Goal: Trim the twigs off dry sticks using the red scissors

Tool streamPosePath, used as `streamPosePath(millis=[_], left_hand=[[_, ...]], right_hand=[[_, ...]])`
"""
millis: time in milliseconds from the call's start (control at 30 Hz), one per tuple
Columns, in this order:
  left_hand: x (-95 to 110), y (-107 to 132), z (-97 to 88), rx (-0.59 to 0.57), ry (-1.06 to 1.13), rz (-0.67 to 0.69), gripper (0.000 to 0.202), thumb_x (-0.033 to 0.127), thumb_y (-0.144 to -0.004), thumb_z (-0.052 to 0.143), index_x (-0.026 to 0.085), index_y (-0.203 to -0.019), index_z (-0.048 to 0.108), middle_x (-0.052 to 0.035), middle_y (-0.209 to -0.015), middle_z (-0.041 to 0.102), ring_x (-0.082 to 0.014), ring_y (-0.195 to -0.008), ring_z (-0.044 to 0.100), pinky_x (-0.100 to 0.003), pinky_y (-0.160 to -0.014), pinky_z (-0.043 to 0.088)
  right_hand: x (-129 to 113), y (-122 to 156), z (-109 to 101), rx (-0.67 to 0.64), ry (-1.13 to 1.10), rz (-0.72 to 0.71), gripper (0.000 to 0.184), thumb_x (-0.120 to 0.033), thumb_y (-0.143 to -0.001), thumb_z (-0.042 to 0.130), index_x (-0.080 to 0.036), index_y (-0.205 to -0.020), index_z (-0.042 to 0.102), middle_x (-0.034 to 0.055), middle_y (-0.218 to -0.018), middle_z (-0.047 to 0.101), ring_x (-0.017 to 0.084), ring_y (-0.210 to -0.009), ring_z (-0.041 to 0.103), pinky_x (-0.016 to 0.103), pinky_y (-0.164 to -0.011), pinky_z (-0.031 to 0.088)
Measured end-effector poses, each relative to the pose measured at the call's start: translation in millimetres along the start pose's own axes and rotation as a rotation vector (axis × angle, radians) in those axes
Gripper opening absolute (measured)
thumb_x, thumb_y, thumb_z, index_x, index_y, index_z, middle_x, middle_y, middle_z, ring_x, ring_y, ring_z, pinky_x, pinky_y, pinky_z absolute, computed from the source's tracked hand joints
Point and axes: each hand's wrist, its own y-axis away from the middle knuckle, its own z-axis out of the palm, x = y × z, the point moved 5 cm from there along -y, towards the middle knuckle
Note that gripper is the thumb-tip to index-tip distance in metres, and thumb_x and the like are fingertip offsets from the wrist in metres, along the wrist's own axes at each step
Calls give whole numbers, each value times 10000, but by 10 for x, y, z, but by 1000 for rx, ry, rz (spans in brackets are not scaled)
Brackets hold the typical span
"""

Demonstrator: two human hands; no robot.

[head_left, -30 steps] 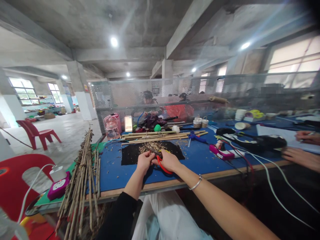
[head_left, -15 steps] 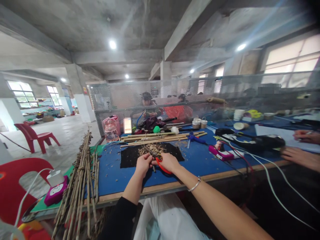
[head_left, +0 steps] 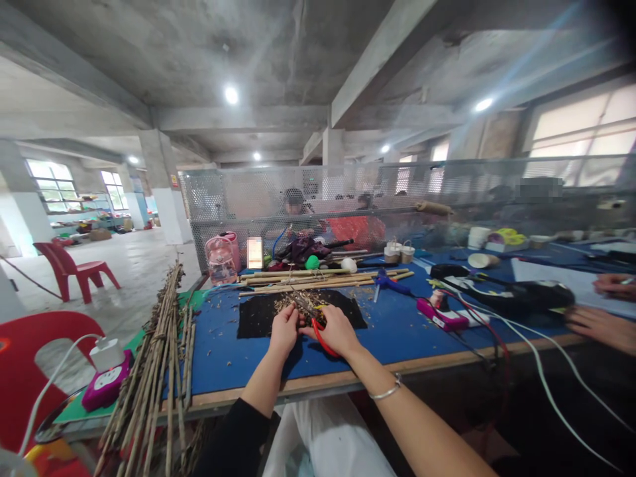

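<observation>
My right hand grips a pair of scissors by its red handles, with the dark blades angled away to the upper left. Close beside the blades, my left hand has its fingertips pinched together. What lies in that pinch is too small and hidden to make out. Both hands are over the near part of a black cloth. A heap of short, pale brown plant cuttings is scattered on the cloth, just beyond my fingers.
Long sticks lie behind the cloth on the blue tabletop. A bundle of dry stems hangs over the left edge. To the right are a blue glue gun, a purple power strip, cables and a co-worker's hands.
The view has shifted slightly. The red scissor handles look more spread in my right hand, and the short stub seen below my fingers no longer shows. My left hand stays beside the blades.
</observation>
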Motion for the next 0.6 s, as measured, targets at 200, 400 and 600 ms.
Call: streamPosePath(millis=[200,400,600], left_hand=[[58,-25,8,-51,-112,177,163,279,-715,607,134,-770,655,-31,-655,632,-125,-587,553,-208,-562,434],[1,-13,84,-105,-56,83,217,343,-697,627,152,-800,637,-42,-686,647,-146,-609,590,-229,-576,454],[-8,40,130,-129,-2,-1,259,397,-676,639,155,-738,571,2,-607,589,-111,-472,531,-202,-417,387]], right_hand=[[54,-16,109,-3,-36,-29,614,-585,-651,626,-175,-1093,506,97,-1061,554,239,-979,511,357,-833,380],[51,-26,104,37,-95,-66,629,-549,-625,665,-165,-1091,489,114,-1108,546,252,-1069,490,375,-885,369],[5,-33,37,27,-137,-64,500,-498,-648,666,-165,-994,527,93,-983,597,228,-946,553,331,-815,401]])
